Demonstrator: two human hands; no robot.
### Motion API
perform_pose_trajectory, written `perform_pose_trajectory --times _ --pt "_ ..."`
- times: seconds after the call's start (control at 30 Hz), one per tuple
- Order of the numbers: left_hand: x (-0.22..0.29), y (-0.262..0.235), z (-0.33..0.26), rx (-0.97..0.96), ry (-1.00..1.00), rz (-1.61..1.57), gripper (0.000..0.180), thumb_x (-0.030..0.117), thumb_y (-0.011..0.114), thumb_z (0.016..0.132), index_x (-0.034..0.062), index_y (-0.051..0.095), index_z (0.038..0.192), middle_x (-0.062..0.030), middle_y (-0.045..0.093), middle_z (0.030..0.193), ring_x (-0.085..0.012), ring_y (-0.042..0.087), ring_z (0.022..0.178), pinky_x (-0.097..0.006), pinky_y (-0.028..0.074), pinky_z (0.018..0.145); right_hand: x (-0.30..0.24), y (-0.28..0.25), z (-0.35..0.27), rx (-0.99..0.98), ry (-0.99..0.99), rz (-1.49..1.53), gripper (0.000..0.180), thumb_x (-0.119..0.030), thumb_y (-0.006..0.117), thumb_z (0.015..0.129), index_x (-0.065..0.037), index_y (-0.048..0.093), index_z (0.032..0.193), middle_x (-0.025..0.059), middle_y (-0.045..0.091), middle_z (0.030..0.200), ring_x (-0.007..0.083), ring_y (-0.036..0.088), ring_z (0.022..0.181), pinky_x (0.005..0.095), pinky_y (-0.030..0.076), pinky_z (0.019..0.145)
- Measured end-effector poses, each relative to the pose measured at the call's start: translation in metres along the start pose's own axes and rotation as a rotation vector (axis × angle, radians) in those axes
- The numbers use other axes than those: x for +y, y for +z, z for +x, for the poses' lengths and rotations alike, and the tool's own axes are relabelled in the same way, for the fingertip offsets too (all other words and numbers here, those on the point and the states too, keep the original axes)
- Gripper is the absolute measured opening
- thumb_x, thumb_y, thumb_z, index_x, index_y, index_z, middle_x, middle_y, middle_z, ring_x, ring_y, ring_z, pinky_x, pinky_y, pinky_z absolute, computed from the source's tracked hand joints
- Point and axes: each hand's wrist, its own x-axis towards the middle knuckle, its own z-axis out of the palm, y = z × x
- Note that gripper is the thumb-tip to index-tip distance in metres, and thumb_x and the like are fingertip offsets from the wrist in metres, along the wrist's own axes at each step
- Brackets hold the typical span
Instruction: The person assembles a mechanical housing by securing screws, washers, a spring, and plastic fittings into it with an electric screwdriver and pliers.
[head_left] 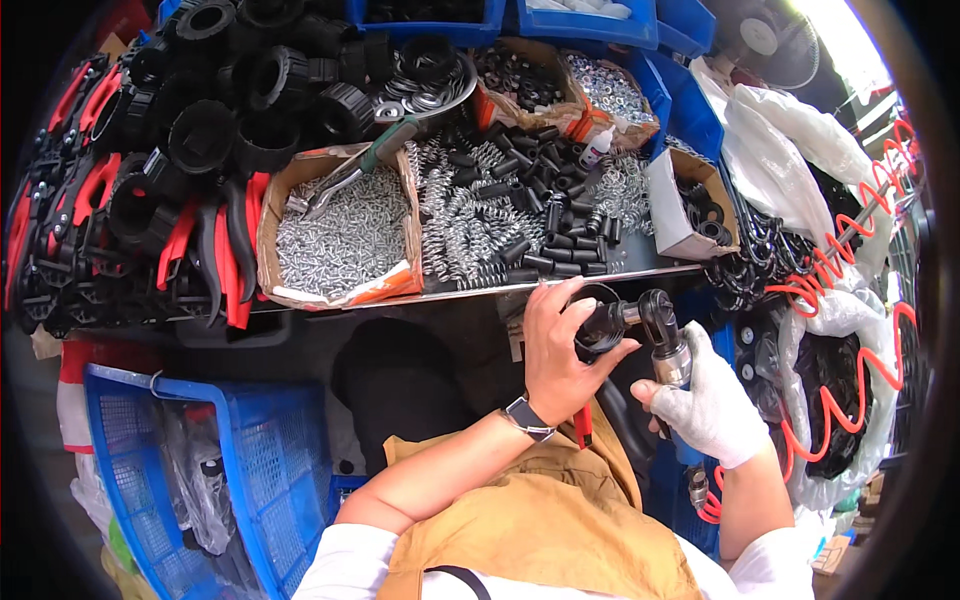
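Note:
My left hand (555, 345), bare and with a watch at the wrist, is wrapped round a round black plastic part (602, 325) just in front of the tray edge. Below that hand a red lever (583, 425) and a black curved handle (622, 415) show; whether they join the round part I cannot tell. In a white glove, my right hand (708, 400) grips an air ratchet (668, 345) with a metal collar. Its head lies up against the right side of the round part. The exact contact point is hidden.
Ahead, a cardboard box of screws (345, 240) with green-handled pliers (370, 160) stands beside loose springs (470, 220) and black sleeves (560, 240). Black rings (200, 135) and red-black handles (95, 190) pile left. A red coiled hose (830, 400) hangs right; a blue crate (270, 450) stands lower left.

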Motion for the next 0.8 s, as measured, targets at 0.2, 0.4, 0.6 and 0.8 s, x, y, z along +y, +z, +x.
perform_pose_trajectory --times 0.2,0.4,0.6,0.8 --pt "0.0 -0.002 0.0 -0.023 -0.002 -0.039 0.08 0.026 0.09 0.067 0.0116 0.041 0.129 -0.0194 0.05 0.133 -0.0417 0.049 0.122 -0.056 0.033 0.109 -0.006 0.0 -0.005 0.064 0.047 0.025 0.054 -0.022 0.077 0.081 0.0 0.044 0.118 0.0111 0.066 0.079 0.0162 0.064 0.057 0.0311 0.052 0.054" --pt "-0.002 -0.003 -0.001 -0.017 0.017 -0.077 0.08 0.025 0.09 0.068 0.0122 0.04 0.13 -0.0196 0.05 0.134 -0.0424 0.049 0.122 -0.056 0.033 0.108 -0.019 0.01 -0.005 0.084 0.074 -0.019 0.055 -0.021 0.078 0.081 0.001 0.044 0.119 0.0124 0.066 0.081 0.0162 0.064 0.057 0.032 0.051 0.054" --pt "0.005 -0.009 0.0 -0.017 -0.042 -0.033 0.081 0.02 0.09 0.067 0.0097 0.041 0.131 -0.0241 0.042 0.141 -0.0422 0.044 0.127 -0.053 0.034 0.108 -0.012 0.012 0.008 0.115 -0.032 -0.207 0.053 -0.024 0.079 0.077 0.002 0.049 0.112 0.0233 0.066 0.078 0.0432 0.066 0.072 0.0434 0.052 0.063" --pt "-0.004 -0.013 0.003 -0.188 -0.056 -0.155 0.077 0.017 0.084 0.074 0.0063 0.042 0.138 -0.0175 0.049 0.138 -0.039 0.044 0.131 -0.054 0.027 0.112 -0.01 -0.025 0.033 0.003 -0.297 -0.39 0.032 -0.016 0.074 0.071 0.0 0.057 0.093 0.0226 0.064 0.072 0.0427 0.065 0.075 0.0419 0.052 0.066"
